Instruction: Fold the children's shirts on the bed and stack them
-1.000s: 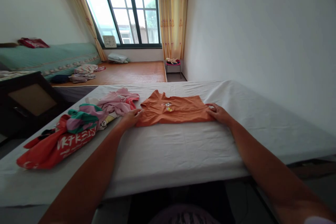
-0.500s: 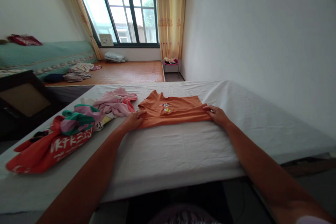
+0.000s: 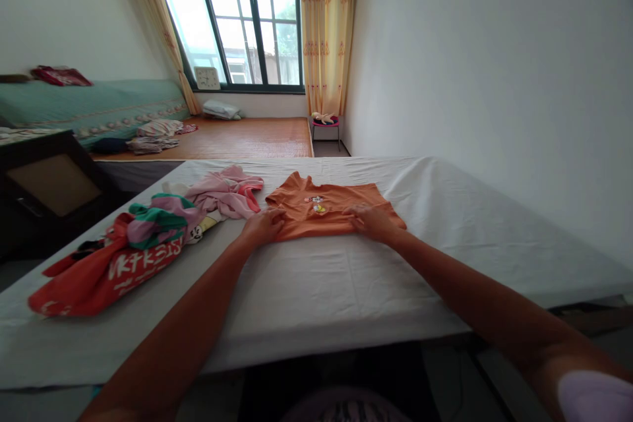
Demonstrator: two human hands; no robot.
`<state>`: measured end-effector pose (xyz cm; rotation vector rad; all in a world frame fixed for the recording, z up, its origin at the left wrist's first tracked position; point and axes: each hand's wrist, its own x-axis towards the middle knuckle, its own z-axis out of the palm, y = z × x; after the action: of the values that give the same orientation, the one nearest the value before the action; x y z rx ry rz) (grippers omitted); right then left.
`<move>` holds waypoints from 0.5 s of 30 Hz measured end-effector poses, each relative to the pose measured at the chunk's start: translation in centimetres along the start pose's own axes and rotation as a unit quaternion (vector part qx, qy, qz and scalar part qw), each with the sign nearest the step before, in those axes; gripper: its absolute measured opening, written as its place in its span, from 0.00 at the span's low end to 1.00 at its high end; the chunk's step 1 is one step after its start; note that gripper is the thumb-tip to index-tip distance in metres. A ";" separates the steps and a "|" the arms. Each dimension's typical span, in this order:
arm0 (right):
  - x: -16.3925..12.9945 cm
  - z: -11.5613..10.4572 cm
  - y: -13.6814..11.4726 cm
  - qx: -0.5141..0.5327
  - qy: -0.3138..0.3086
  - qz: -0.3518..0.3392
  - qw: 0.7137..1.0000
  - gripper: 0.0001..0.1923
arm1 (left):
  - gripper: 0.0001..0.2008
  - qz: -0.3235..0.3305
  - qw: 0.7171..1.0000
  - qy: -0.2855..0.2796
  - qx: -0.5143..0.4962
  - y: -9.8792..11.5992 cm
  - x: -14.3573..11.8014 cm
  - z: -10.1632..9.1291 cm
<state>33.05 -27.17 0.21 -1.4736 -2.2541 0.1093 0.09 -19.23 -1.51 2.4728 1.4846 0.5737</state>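
An orange T-shirt [image 3: 333, 201] with small cartoon figures on its front lies spread on the white-sheeted bed, its neckline to the left. At its near left corner, by the sleeve, the fingers of my left hand [image 3: 264, 227] are closed on the cloth. My right hand [image 3: 373, 222] rests over the near side of the shirt, right of the print. Its fingers are bent and pinched together at the fabric, with the fingertips partly hidden.
Left of the shirt is a heap with a pink garment [image 3: 225, 191], a green and purple garment [image 3: 161, 221] and a red garment with white lettering [image 3: 116, 277]. The white sheet [image 3: 306, 290] has a front edge near me. A dark cabinet [image 3: 44, 184] stands left; a wall [image 3: 469, 79] rises right.
My right hand has moved left from the shirt's right hem to the middle of its near side. My left hand stays at the near left corner. The view has shifted slightly.
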 end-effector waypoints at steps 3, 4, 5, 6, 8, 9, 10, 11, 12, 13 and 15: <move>3.9 1.4 -2.1 0.039 -0.034 0.023 0.998 0.19 | 0.20 0.011 1.000 0.011 0.010 -0.2 -0.2 0.3; 5.2 2.1 -2.7 0.043 -0.034 0.042 0.998 0.21 | 0.19 0.015 1.000 0.014 0.011 -0.2 -0.3 0.4; 6.4 2.9 -3.2 0.042 -0.030 0.069 0.996 0.22 | 0.19 0.020 1.000 0.018 0.009 -0.3 -0.4 0.4; 7.4 3.7 -3.7 0.037 -0.024 0.098 0.994 0.23 | 0.19 0.027 0.999 0.022 0.005 -0.4 -0.5 0.5; 9.0 5.3 -4.5 0.028 -0.020 0.141 0.989 0.25 | 0.20 0.045 0.998 0.030 -0.004 -0.5 -0.7 0.6; 9.5 5.9 -4.8 0.030 -0.022 0.148 0.988 0.26 | 0.20 0.054 0.998 0.035 -0.006 -0.5 -0.8 0.5; 10.0 6.3 -4.9 0.033 -0.020 0.149 0.988 0.26 | 0.20 0.060 0.997 0.041 -0.005 -0.6 -0.8 0.5; 10.3 6.6 -5.0 0.038 -0.011 0.144 0.989 0.25 | 0.21 0.062 0.997 0.047 -0.001 -0.6 -0.9 0.5; 10.5 6.7 -4.9 0.042 0.002 0.137 0.990 0.24 | 0.22 0.058 0.997 0.054 0.007 -0.6 -0.9 0.4; 10.6 6.6 -4.8 0.043 0.017 0.130 0.990 0.23 | 0.22 0.050 0.997 0.064 0.016 -0.7 -0.9 0.3; 10.6 6.3 -4.5 0.030 0.042 0.116 0.992 0.21 | 0.23 0.033 0.994 0.090 0.042 -0.8 -0.8 0.2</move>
<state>23.17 -18.60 -0.75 -1.6707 -1.9902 0.1805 -0.82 -19.56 -2.20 2.6031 1.5230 0.7816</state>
